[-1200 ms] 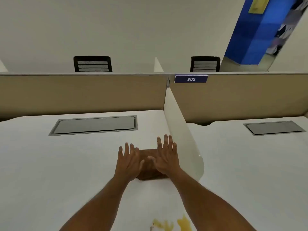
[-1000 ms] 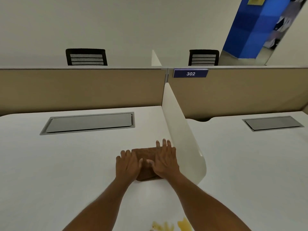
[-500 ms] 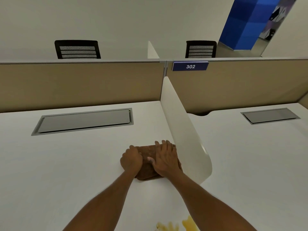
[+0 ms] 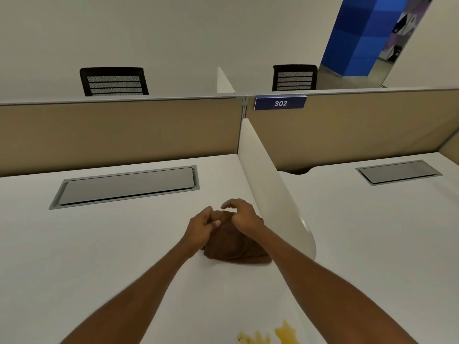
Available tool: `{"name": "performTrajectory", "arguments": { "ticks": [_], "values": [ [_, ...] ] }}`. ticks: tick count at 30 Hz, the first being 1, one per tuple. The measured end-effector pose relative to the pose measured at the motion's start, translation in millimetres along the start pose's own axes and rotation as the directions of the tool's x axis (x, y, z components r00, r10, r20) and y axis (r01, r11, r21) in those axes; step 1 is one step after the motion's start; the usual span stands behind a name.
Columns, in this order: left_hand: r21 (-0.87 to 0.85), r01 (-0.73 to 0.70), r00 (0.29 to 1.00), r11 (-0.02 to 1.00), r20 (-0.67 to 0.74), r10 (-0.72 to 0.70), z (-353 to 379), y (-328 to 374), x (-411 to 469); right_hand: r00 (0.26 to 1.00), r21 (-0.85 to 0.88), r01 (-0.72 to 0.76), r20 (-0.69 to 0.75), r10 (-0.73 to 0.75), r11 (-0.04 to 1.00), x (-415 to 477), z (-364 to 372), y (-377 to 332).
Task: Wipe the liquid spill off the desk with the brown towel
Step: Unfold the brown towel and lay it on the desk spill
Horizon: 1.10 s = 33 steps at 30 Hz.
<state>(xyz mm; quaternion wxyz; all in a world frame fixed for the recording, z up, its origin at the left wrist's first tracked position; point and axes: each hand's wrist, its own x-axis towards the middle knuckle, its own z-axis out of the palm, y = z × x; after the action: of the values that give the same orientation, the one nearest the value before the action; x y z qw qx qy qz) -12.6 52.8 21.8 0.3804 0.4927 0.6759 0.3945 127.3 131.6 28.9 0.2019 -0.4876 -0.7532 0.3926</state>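
spill [image 4: 269, 335]: yellow liquid lies on the white surface [image 4: 99, 256] at the near edge of view, in two patches between the forearms, close to the right one. not wiped.

towel [image 4: 233, 247]: brown, bunched into a loose heap on the surface, well beyond the spill and apart from it. its right side lies just beside the near end of the white divider [image 4: 270, 194].

left hand [image 4: 201, 228]: fingers curled closed, pinching a raised fold at the towel's far left portion. the thumb presses the cloth against the fingers.

right hand [image 4: 244, 217]: over the towel's far right portion, fingers bent and spread in a half-open claw. the heel of the hand meets the cloth; whether the fingertips grip it cannot be told.

grey hatch [image 4: 126, 186]: recessed in the surface beyond the hands, on the left, lid closed.

second hatch [image 4: 398, 172]: set in the neighbouring surface to the right of the divider.

tan partition [image 4: 119, 132]: runs across the back of both surfaces. a blue sign [image 4: 280, 103] reading 302 sits on its top edge, right of centre.

two black chairs [image 4: 114, 81]: backs visible past the partition.
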Motion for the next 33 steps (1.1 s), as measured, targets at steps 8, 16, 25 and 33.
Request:
{"name": "performTrajectory", "arguments": {
  "ticks": [8, 16, 25, 33],
  "values": [
    [-0.2, -0.1, 0.899, 0.975, 0.402, 0.175, -64.6, 76.7, -11.9, 0.969, 0.378, -0.047, 0.243, -0.051, 0.924, 10.0, -41.3, -46.5],
    [-0.21, -0.066, 0.836, 0.975, 0.522, 0.169, -106.6, 109.7, -31.8, 0.771, 0.632, -0.135, 0.55, -0.319, 0.763, -14.3, -49.6, -59.7],
    [0.015, -0.083, 0.865, 0.996, 0.497, 0.064, -102.1, 98.8, -68.3, 0.809, 0.141, 0.016, 0.58, -0.096, 0.99, -60.0, -59.0, -57.0],
    [0.61, -0.331, 0.935, 0.72, 0.315, 0.162, -72.3, 77.7, -93.9, 0.897, -0.408, 0.34, 0.413, -0.161, 0.848, -91.3, -67.6, -42.8]
  ]
}}
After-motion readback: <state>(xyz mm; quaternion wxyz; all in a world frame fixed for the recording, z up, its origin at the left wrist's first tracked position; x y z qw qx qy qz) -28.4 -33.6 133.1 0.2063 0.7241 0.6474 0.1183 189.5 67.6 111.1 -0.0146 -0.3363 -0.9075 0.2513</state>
